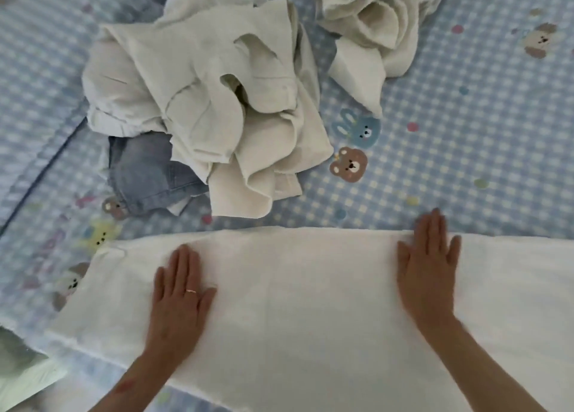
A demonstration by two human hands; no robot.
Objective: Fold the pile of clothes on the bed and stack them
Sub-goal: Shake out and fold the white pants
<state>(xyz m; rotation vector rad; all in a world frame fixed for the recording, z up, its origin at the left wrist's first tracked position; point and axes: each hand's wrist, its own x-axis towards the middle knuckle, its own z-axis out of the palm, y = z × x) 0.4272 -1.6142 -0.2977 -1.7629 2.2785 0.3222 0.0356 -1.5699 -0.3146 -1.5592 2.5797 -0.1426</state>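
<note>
A: Logging item one: white cloth (310,303), spread flat on the bed (466,138), lying directly under both hands. I see the left hand (180,290) pressed palm-down on it, fingers straight and together, gripping nothing; a thin ring (191,291) sits on one finger.

B: And the right hand (430,265)?

A: Same entry: flat, fingers extended and slightly spread, nothing held. Its fingertips (436,215) reach just past the cloth's far edge onto the checked sheet.

B: Item two?

A: Crumpled pile of cream clothes (198,100), beyond the left hand, well apart from it. A denim piece (146,169) pokes out from under the pile's near-left side.

B: Anything past the right hand?

A: Item three: second cream heap (369,20), far beyond the right hand, toward the top edge. Item four: pale green fabric (21,368), to the left of the left forearm, only partly in view.
</note>
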